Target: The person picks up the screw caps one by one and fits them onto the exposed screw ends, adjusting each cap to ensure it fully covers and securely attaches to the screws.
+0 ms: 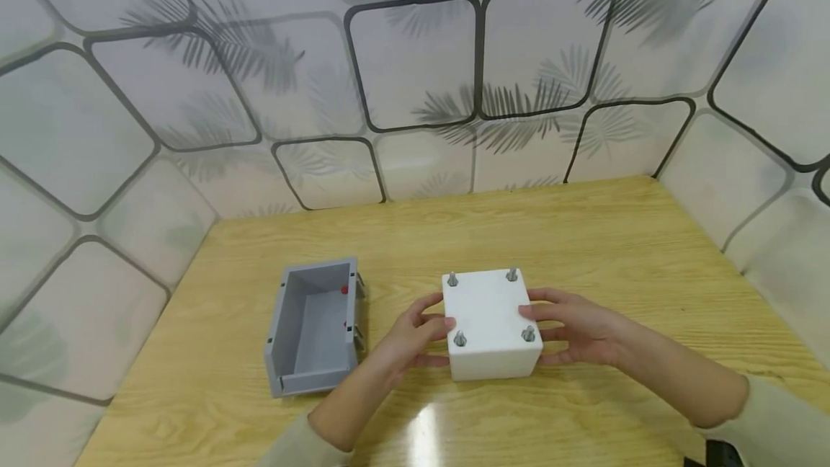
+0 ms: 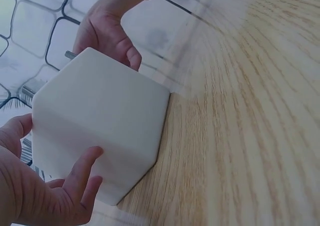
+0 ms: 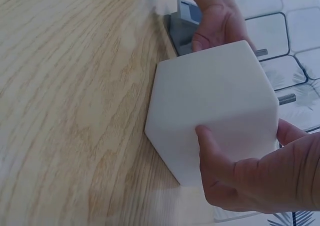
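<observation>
A pale yellow wood-grain tabletop (image 1: 583, 236) lies beneath the grip, with an open grey plastic bin (image 1: 324, 330) to the grip's left and a smooth, white, box-shaped block (image 1: 488, 312) directly within it, apparently resting on the wood. The left hand (image 1: 415, 334) and right hand (image 1: 580, 330) hold the block from opposite sides, thumbs at its upper edges, so the step in hand looks like steadying or positioning it; the next move calls for even pressure, thumbs clear of the four silvery threaded metal studs (image 1: 528, 334) at the top corners.
</observation>
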Tool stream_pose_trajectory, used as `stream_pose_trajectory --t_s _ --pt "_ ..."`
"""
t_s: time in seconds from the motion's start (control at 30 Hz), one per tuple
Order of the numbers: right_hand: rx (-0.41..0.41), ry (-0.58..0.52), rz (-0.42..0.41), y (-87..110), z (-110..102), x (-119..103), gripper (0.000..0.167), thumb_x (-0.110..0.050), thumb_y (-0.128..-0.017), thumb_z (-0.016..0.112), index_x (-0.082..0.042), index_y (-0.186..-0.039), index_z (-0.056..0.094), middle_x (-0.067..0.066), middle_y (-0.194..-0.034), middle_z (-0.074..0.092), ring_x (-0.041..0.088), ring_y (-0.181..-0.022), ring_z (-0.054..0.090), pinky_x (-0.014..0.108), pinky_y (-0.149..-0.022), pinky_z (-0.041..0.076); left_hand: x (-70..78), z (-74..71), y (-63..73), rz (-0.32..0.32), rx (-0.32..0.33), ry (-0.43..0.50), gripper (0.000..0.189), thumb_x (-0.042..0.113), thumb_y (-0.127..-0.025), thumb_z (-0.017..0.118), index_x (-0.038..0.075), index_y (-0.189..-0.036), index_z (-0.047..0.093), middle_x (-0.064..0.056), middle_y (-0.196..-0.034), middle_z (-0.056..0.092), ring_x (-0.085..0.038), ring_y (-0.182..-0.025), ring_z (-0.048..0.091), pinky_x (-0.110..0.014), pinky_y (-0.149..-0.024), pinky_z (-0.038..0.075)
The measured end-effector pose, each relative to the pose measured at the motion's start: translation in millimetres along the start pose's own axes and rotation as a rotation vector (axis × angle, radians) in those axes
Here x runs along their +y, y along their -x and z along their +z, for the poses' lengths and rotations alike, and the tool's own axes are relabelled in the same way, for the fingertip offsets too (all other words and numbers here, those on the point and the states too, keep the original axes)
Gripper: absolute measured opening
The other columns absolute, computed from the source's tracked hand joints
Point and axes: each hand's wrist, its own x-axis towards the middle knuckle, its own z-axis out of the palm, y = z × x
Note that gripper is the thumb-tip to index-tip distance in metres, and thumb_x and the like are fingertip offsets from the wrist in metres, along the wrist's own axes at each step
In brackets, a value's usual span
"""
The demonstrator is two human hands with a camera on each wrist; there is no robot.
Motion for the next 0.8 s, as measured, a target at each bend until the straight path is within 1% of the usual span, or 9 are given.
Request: stream_pose_trajectory --t_s 0.1,0.23,0.33,0.57,0.7,0.8 --pt "-0.01 0.005 0.009 -1.2 0 -2 0.069 -0.026 -0.092 0.062 -0.01 -0.146 0.022 0.014 -0.126 0.045 0.032 -0.113 0.046 0.049 -0.084 0.053 1.0 -1.4 1.9 -0.006 -0.002 0.001 0.07 0.021 -0.086 0.065 0.01 -0.146 0.031 -0.022 -0.133 0.046 -0.033 -0.112 0.057 -0.049 -0.08 0.056" --pt "-0.019 0.024 0.012 -5.2 0 -5 0.069 -0.026 -0.092 0.061 -0.009 -0.146 0.022 0.015 -0.128 0.044 0.034 -0.115 0.045 0.05 -0.083 0.053 2.0 -4.1 1.2 -0.005 -0.004 -0.001 0.07 0.023 -0.086 0.065 0.011 -0.146 0.031 -0.021 -0.133 0.045 -0.034 -0.113 0.056 -0.048 -0.08 0.056" --pt "-0.018 0.037 0.01 -7.5 0 -6 0.069 -0.026 -0.092 0.061 -0.009 -0.146 0.023 0.013 -0.126 0.046 0.034 -0.114 0.045 0.049 -0.082 0.053 2.3 -5.8 0.2 -0.002 -0.004 -0.004 0.07 0.023 -0.086 0.065 0.01 -0.146 0.031 -0.021 -0.133 0.045 -0.034 -0.113 0.056 -0.048 -0.08 0.057" --pt "-0.01 0.025 0.002 -9.0 -1 -5 0.068 -0.027 -0.091 0.062 -0.01 -0.145 0.025 0.011 -0.122 0.049 0.032 -0.112 0.047 0.048 -0.081 0.054 1.9 -6.8 0.1 0.006 -0.009 -0.006 0.069 0.024 -0.086 0.065 0.011 -0.146 0.032 -0.021 -0.133 0.046 -0.031 -0.112 0.057 -0.048 -0.08 0.056" --pt "-0.008 0.018 -0.005 -9.8 -1 -4 0.067 -0.027 -0.091 0.063 -0.01 -0.145 0.027 0.011 -0.121 0.05 0.031 -0.111 0.048 0.047 -0.081 0.054 2.8 -9.6 1.0 0.002 -0.029 -0.007 0.071 0.025 -0.086 0.065 0.01 -0.147 0.03 -0.022 -0.135 0.044 -0.033 -0.114 0.055 -0.048 -0.081 0.056" --pt "-0.016 0.021 -0.003 -11.3 0 -5 0.067 -0.028 -0.091 0.063 -0.01 -0.144 0.027 0.011 -0.122 0.049 0.03 -0.111 0.048 0.046 -0.081 0.054 5.5 -14.6 3.0 -0.011 -0.045 0.001 0.071 0.024 -0.087 0.065 0.01 -0.147 0.03 -0.022 -0.136 0.043 -0.034 -0.116 0.054 -0.048 -0.082 0.056"
